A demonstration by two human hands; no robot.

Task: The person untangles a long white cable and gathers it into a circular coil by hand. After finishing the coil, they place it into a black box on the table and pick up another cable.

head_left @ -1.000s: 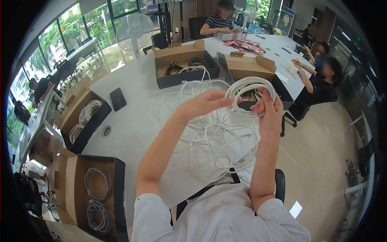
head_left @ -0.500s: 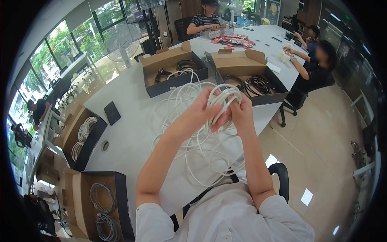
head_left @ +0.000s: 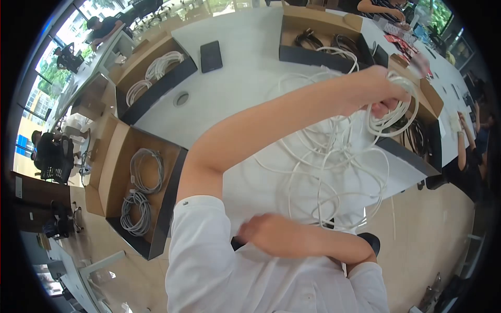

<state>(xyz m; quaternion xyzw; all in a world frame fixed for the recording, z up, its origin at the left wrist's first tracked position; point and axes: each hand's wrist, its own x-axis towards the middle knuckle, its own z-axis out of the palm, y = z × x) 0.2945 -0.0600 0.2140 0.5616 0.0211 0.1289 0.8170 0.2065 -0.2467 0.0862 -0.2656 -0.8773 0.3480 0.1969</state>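
My left hand point(head_left: 389, 94) reaches out to the far right, closed around a coiled bundle of white cable point(head_left: 386, 124). Loops of that bundle hang below its fingers, over the near edge of the right-hand box. My right hand point(head_left: 271, 236) is drawn back across the front of my white shirt, blurred, and its fingers are smeared by motion. Loose white cable point(head_left: 336, 151) lies in tangled loops on the white table point(head_left: 250, 99), between my arms and beyond.
Open cardboard boxes stand around: one with white coils point(head_left: 162, 67), one with grey coils point(head_left: 136, 214), two with dark cables point(head_left: 315, 58) point(head_left: 417, 155). A flat black device point(head_left: 211, 56) lies near a round table hole point(head_left: 181, 99). Other people sit farther off.
Both hands were together on the white coil. My right hand has let go and moved back to my body; the left still holds the coil. My view has turned left.
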